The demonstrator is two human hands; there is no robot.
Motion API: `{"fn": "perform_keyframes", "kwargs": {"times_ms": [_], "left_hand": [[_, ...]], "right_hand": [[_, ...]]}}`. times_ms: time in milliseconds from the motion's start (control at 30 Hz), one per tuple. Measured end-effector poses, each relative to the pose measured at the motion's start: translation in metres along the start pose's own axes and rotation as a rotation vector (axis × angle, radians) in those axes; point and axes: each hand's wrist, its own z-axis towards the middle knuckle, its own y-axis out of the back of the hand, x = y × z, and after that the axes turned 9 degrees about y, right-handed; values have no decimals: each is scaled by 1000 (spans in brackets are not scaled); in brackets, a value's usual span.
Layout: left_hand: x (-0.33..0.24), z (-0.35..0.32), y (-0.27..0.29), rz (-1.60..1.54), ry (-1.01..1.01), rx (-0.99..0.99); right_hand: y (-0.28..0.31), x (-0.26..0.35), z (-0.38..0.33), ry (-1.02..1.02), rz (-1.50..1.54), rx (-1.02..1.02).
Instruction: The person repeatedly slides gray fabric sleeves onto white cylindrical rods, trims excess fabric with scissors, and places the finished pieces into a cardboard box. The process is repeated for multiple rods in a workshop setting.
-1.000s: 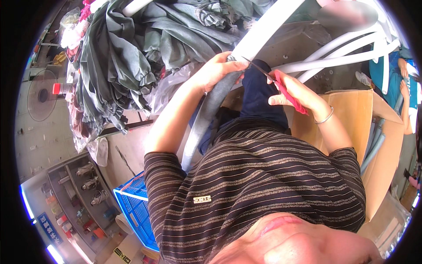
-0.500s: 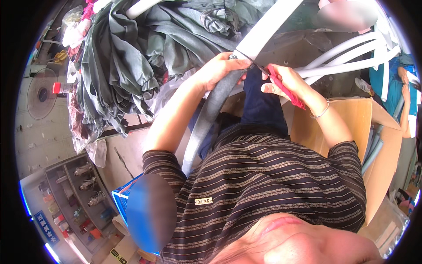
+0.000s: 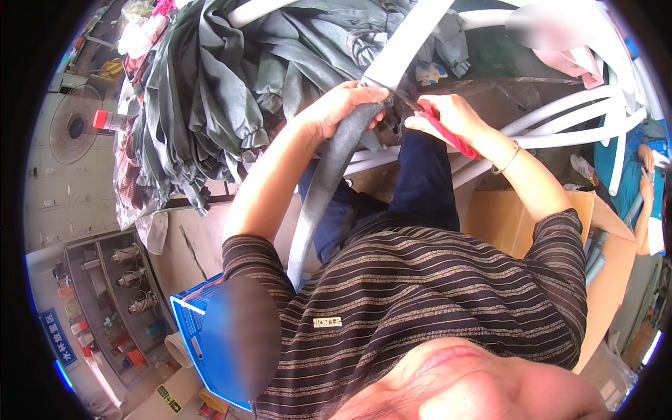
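Grey strap, long and flat, running from near the lap up to the left hand, then on as a paler band toward the upper edge. Left hand closed round the strap at the bend, fingers curled over it. Right hand just beside, closed on red-handled scissors, blades pointing at the strap close to the left fingers; blade tips too small to tell whether touching. Thin bracelet on the right wrist.

Crowding the left side: heap of grey-green fabric, draped and folded, reaching almost to the left forearm. Behind both hands, white curved tubes crossing to the right, partly hidden by the right arm. Dark blue trousers directly below the hands, between the forearms. Brown cardboard box at the right, open, beside the right elbow. Blue plastic crate low at the left, partly covered by a blurred patch. Fan and red-capped bottle far left, well apart from the hands. Striped shirt filling the lower middle, blocking whatever lies beneath. Another person's arm at the far right edge
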Motion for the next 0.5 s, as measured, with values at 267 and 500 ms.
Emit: {"fn": "perform_keyframes", "kwargs": {"times_ms": [267,500], "left_hand": [[-6,4,6,-8,2,48],[0,11,15,-53,1,91]], "right_hand": [[2,1,22,36,-136,5],[-3,-14,24,129,-96,-52]]}}
